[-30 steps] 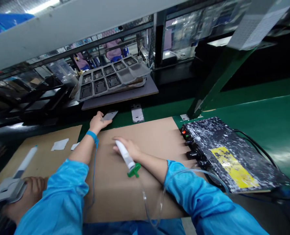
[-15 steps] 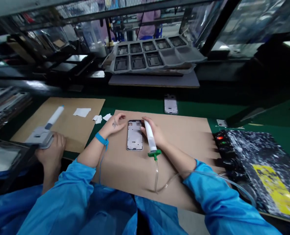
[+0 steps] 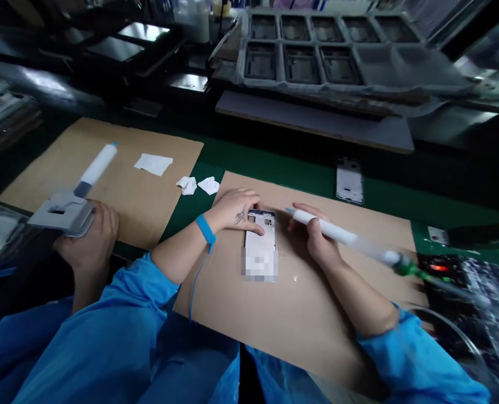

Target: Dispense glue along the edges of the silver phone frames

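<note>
A silver phone frame (image 3: 260, 245) lies flat on a brown cardboard sheet (image 3: 300, 314) in front of me. My left hand (image 3: 236, 210) rests on the frame's upper left corner, fingers spread over its top edge; a blue wrist strap (image 3: 206, 229) circles that wrist. My right hand (image 3: 314, 238) grips a white glue syringe (image 3: 346, 238) with a green end cap (image 3: 405, 266), held nearly level. Its tip points left, just right of the frame's top.
A co-worker's hand (image 3: 90, 235) at the left holds a grey part and another syringe (image 3: 96, 168) over a second cardboard sheet (image 3: 106, 179). Another phone frame (image 3: 349, 181) lies on the green belt. A grey tray (image 3: 337, 56) of frames stands behind; a speckled control box (image 3: 472, 297) sits right.
My left hand drew the phone frame from the belt onto the cardboard. My right hand swung the syringe from upright to nearly level, tip toward the frame's top. The view tilted down.
</note>
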A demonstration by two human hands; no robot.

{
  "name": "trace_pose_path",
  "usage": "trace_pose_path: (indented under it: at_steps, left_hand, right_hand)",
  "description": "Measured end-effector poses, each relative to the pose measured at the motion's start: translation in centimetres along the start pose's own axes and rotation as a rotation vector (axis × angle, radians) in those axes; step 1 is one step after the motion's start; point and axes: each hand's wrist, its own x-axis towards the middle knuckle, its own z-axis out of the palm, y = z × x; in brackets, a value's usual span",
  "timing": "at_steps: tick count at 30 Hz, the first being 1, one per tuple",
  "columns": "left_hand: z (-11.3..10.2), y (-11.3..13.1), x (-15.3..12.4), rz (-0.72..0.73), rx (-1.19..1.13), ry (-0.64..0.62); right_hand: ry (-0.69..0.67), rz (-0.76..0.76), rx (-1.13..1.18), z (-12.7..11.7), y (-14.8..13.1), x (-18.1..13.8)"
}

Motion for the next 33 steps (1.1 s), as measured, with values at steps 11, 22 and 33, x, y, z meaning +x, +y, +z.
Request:
trace_pose_path:
  at_steps: [11,22,33]
  left_hand:
    - [0.8,1.7,-0.1,0.088,-0.076,-0.048]
    - [0.9,2.5,0.3,0.13,-0.067,-0.021]
    - [0.7,2.8,0.1,0.127,-0.083,-0.016]
  right_hand:
    - [-0.023,0.02,-0.044,0.1,-1.8,-0.9]
    - [-0.058,-0.022,-0.124,0.7,-3.0,-0.5]
    - [-0.127,0.016,-0.218,0.7,-3.7,-0.5]
